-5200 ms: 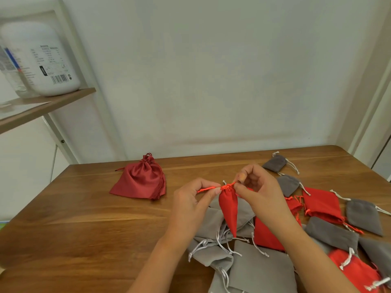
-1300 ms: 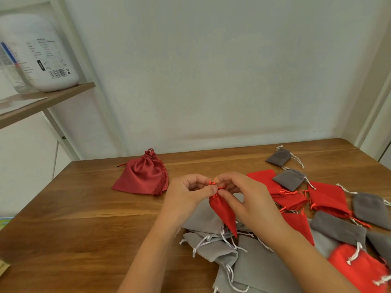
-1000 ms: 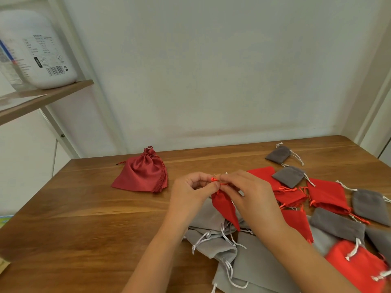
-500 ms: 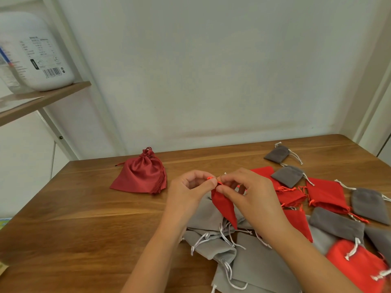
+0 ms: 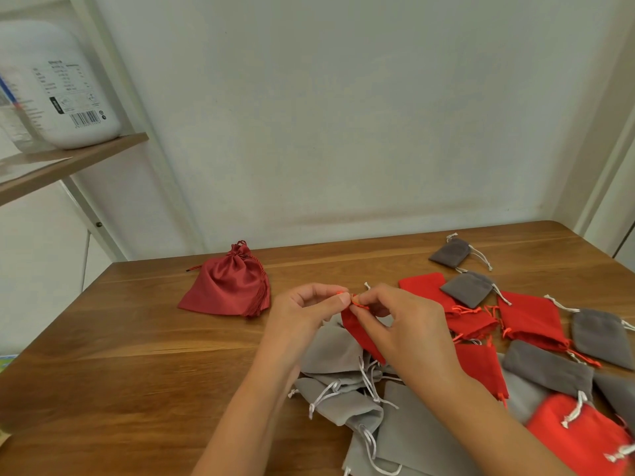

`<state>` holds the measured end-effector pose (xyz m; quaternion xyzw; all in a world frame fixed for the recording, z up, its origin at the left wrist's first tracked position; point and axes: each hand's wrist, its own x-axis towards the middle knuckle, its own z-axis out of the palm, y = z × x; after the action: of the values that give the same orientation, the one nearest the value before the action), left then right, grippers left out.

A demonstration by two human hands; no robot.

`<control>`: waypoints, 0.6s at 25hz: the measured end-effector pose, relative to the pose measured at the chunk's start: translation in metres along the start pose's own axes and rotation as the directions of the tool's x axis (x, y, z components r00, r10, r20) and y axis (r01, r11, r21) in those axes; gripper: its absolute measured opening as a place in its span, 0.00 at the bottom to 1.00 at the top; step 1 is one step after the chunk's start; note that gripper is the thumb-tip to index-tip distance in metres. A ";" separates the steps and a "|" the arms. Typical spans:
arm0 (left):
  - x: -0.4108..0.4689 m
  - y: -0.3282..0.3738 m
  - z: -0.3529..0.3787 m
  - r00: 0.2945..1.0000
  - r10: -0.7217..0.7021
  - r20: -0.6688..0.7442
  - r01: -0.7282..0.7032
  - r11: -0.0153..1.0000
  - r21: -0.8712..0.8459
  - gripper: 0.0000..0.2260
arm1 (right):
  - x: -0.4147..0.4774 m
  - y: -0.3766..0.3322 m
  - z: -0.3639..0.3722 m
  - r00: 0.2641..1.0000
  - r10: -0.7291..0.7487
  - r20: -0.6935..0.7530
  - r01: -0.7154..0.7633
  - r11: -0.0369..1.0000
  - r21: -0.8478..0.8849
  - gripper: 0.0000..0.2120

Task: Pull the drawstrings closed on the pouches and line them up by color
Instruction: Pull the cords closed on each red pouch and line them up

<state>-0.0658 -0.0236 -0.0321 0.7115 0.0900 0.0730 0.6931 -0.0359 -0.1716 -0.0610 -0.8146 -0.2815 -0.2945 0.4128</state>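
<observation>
A small red pouch [image 5: 360, 333] hangs above the surface [image 5: 137, 355], neck up, tip pointing down toward gray pouches [image 5: 338, 372]. The left hand [image 5: 305, 314] and right hand [image 5: 402, 324] each pinch its orange drawstring [image 5: 355, 301].

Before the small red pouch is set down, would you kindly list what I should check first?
1. Grip: left hand and right hand both pinch the drawstring of the small red pouch: ok.
2. Pouch mouth fully cinched: hidden behind the fingers: cannot tell.
3. Bare table wood near the dark red satin pouch for starting a row: ok.
4. Other pouches lined up by color: red pouches and grey pouches lie mixed on the right: not ok.
</observation>
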 end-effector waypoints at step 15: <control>0.002 0.009 -0.017 0.979 0.029 0.201 0.003 0.988 -0.156 0.03 | 0.008 -0.003 -0.011 0.983 0.030 0.179 -0.094 0.926 0.365 0.08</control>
<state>-0.0676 -0.0072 -0.0228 0.6594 0.0083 0.0113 0.7516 -0.0355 -0.1777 -0.0484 -0.7522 -0.3405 -0.1518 0.5433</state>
